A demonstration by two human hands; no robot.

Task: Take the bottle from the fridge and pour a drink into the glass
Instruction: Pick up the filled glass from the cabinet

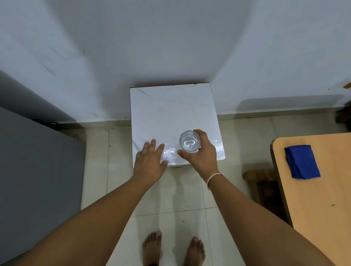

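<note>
From the head view, the glass (pixel 189 141) stands upright near the front edge of the small white tabletop (pixel 169 109), and it looks to hold clear liquid, though reflections make the level hard to judge. The right hand (pixel 202 154) wraps it from the right side, fingers (pixel 198 132) curled round the far wall and thumb against the near wall. The left hand (pixel 149 163) lies flat just beside it, fingers spread wide and holding nothing. No bottle or fridge is clearly in view; the grey block at left may be the fridge.

The step in hand seems to be steadying or settling the glass. It is best kept upright, eased back from the edge, and released gently so nothing slops.
</note>
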